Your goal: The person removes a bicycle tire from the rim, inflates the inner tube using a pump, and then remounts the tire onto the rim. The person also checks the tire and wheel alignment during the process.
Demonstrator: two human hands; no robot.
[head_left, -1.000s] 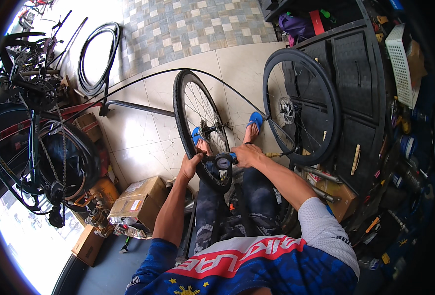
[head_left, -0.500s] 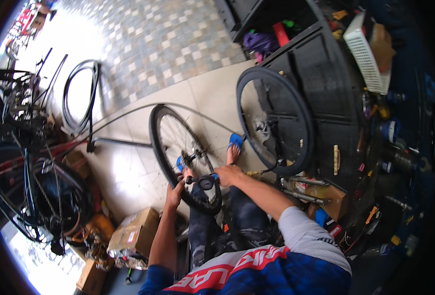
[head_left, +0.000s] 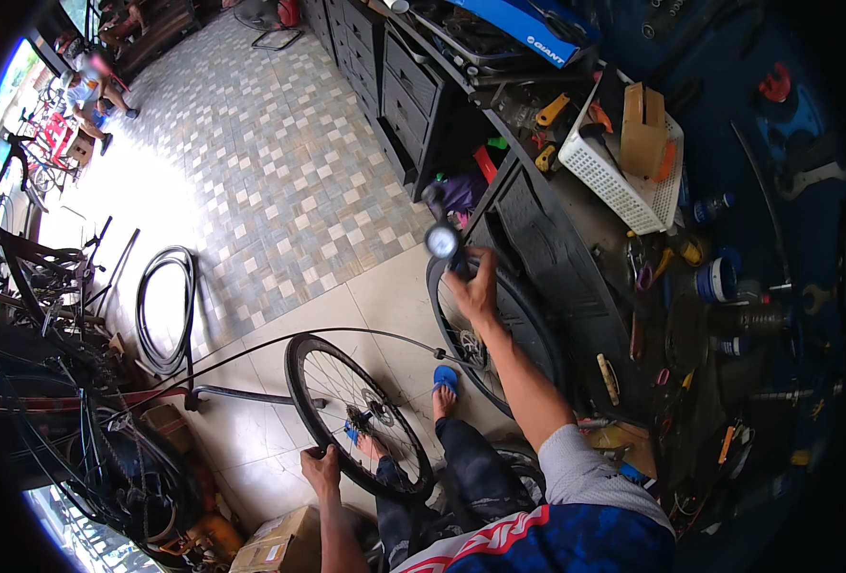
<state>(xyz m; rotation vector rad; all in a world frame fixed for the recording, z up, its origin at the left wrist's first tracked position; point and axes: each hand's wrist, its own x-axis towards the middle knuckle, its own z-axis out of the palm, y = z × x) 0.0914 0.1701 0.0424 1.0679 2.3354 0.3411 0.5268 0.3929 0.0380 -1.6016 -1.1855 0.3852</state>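
My left hand (head_left: 321, 470) is closed around the lower left tyre of a bicycle wheel (head_left: 300, 390). This wheel stands tilted between my legs, with a cassette and a disc rotor at its hub. Out in front, at chest side right, my right hand (head_left: 474, 285) grips a tyre inflator (head_left: 442, 242) with a round white-faced gauge. The inflator is held up, apart from the wheel. A thin black air hose (head_left: 346, 330) arcs across the floor from the left toward a second wheel (head_left: 541, 334); its far end is hidden there.
The second wheel leans on black cabinets (head_left: 561, 248) at the right. A workbench beside it carries a white basket (head_left: 614, 177) and scattered tools. At left are a coiled hose (head_left: 141, 315), bicycles (head_left: 50, 382) and a cardboard box (head_left: 279, 549). People sit at the far left.
My right hand has lifted the inflator away from the wheel, up and forward. My left hand still holds the tyre. The view has tilted up, showing more of the room.
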